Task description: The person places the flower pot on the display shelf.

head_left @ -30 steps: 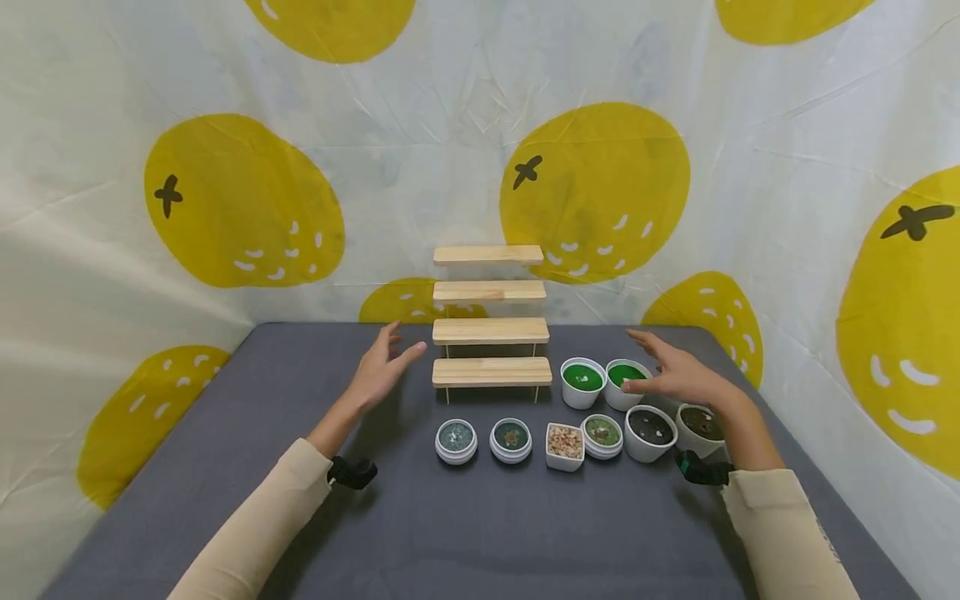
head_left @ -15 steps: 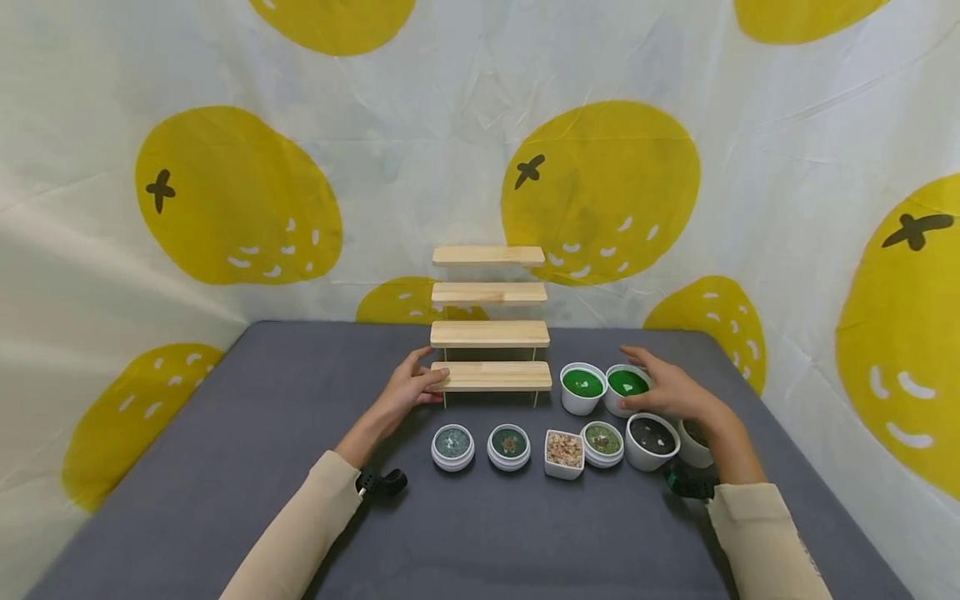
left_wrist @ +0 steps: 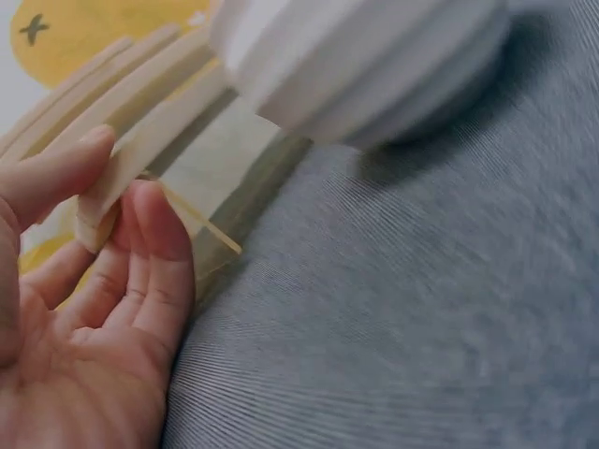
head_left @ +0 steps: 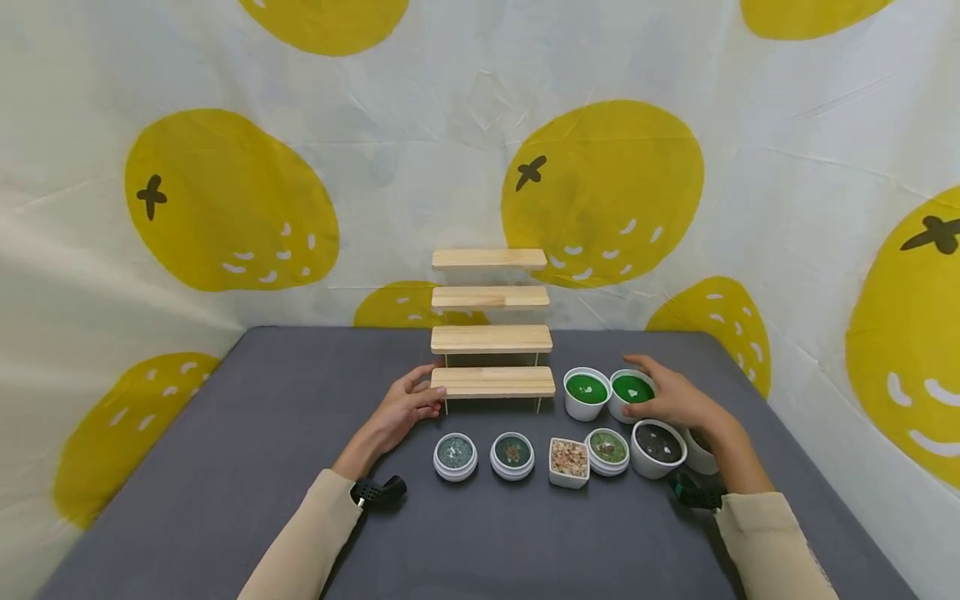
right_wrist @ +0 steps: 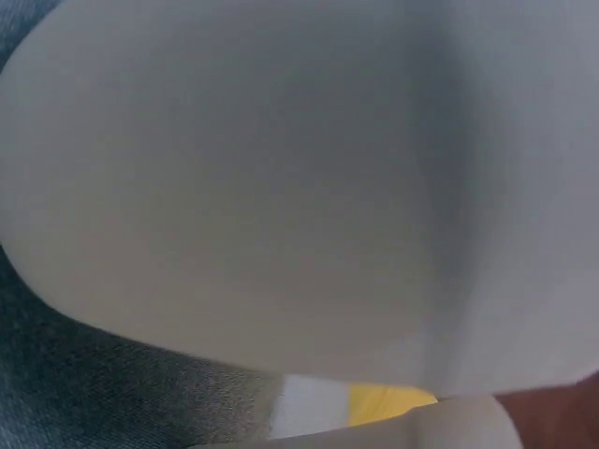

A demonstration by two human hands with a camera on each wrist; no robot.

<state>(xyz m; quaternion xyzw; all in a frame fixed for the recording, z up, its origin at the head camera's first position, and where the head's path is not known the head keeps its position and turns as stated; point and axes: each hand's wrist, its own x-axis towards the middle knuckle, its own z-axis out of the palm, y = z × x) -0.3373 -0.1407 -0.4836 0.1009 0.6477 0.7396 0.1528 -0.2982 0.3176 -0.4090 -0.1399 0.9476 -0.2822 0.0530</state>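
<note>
A wooden four-tier display stand (head_left: 495,382) stands mid-table. My left hand (head_left: 401,412) pinches the left end of its lowest board, thumb on top and fingers underneath; the left wrist view shows the thumb (left_wrist: 89,154) on the wood. On the right, my right hand (head_left: 684,402) is curled round a white cup with a green top (head_left: 630,387), thumb at the front and fingers behind. Another green-topped cup (head_left: 582,409) sits just left of it. A pale rounded surface (right_wrist: 234,187) fills most of the right wrist view and hides the grip.
In front stand two low white jars, one bluish (head_left: 454,452) and one dark green (head_left: 512,451), a square dish of tan chips (head_left: 568,458), and a mossy green jar (head_left: 608,448). A dark-filled cup (head_left: 657,443) and another partly hidden cup (head_left: 701,460) are under the right arm.
My left hand has moved right and down to the lowest board and taken hold of its end. My right hand has come down and closed round the right green-topped cup.
</note>
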